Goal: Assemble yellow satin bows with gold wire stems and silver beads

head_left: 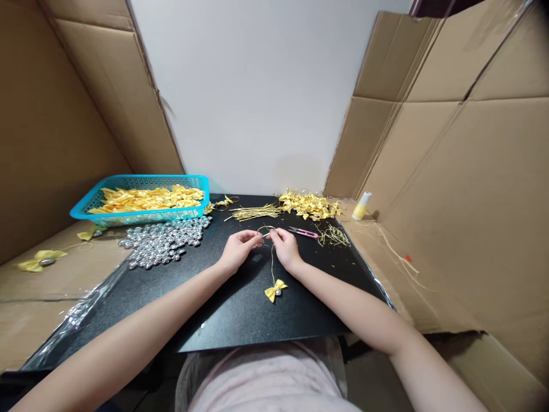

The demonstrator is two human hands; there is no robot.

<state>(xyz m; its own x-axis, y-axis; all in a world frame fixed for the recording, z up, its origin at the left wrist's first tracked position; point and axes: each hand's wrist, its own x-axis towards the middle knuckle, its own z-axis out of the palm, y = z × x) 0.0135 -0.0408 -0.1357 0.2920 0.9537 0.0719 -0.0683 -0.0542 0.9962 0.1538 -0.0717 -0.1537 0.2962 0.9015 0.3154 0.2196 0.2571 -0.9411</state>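
Observation:
Both hands rest on a black board (240, 309) at its middle. My left hand (238, 249) and my right hand (283, 246) are closed in pinches, meeting on a thin gold cord (271, 260). The cord runs down from the fingertips toward me. A small yellow ribbon bow (275, 290) with a silver bead at its centre hangs on the cord's end and lies on the board.
A blue basket (141, 216) holds several yellow bows. Beside it lies a heap of silver beads (165, 240). Cut gold cords (255, 212), a pile of finished bows (309, 205), pink snips (303, 232), cord scraps (332, 235) and a yellow bottle (361, 206) sit beyond. Cardboard walls stand on both sides.

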